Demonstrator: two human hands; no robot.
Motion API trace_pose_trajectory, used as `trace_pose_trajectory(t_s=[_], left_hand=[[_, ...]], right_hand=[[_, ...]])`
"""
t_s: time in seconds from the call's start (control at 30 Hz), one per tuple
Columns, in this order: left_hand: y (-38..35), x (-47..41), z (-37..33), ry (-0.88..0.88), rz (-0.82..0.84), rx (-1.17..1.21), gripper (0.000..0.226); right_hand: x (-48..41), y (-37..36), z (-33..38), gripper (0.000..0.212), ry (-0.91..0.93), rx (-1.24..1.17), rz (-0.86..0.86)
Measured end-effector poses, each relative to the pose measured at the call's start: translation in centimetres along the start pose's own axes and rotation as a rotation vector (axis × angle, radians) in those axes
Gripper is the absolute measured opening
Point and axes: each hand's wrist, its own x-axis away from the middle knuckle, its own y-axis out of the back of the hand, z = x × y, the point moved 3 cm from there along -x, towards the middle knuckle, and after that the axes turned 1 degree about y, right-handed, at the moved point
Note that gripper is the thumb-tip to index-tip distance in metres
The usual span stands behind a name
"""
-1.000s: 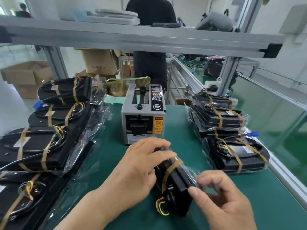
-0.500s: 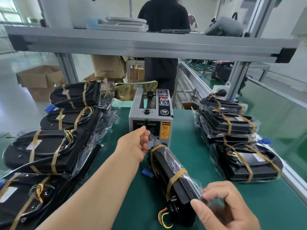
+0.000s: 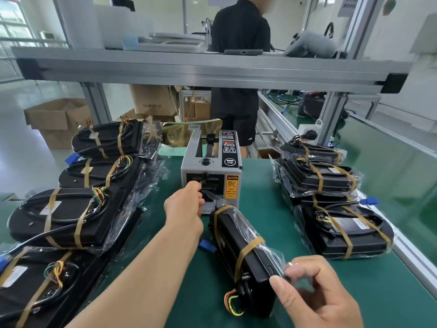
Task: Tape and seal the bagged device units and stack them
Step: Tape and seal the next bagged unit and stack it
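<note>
One bagged unit in work at 6 o'clock, flap unsealed. Right hand pinches its bag flap. Left hand at tape dispenser mouth, 12 o'clock; tape grip unclear. Finished stack at 3 o'clock; open-bagged pile at 9, probably pending.

I count four bagged units on the left, three stacked right (maybe more underneath), one in the middle, one tape dispenser.
</note>
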Motion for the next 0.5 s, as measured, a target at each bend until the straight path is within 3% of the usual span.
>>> trace_pose_trajectory(t_s=[0.1, 0.17, 0.27, 0.3, 0.5], left_hand=[[2.3, 2.6, -1.7, -0.243, 0.07, -0.194, 0.01], [3.8, 5.4, -2.4, -0.35, 0.244, -0.319, 0.014], [4.6, 10.7, -1.4, -0.236, 0.712, -0.526, 0.016], [4.6, 11.9, -0.8, -0.186, 0.796, -0.588, 0.017], [4.3, 12.6, 0.4, -0.15, 0.791, -0.666, 0.017]], right_hand=[[0.2, 0.1, -0.4, 0.024, -0.048, -0.03, -0.017], [0.4, 0.0, -0.6, 0.027, -0.1, -0.066, -0.006], [0.7, 0.0, -0.4, 0.026, -0.178, -0.146, -0.014], [0.7, -0.1, -0.3, 0.023, -0.203, -0.16, -0.015], [0.9, 0.3, 0.6, 0.023, -0.262, -0.122, 0.028]])
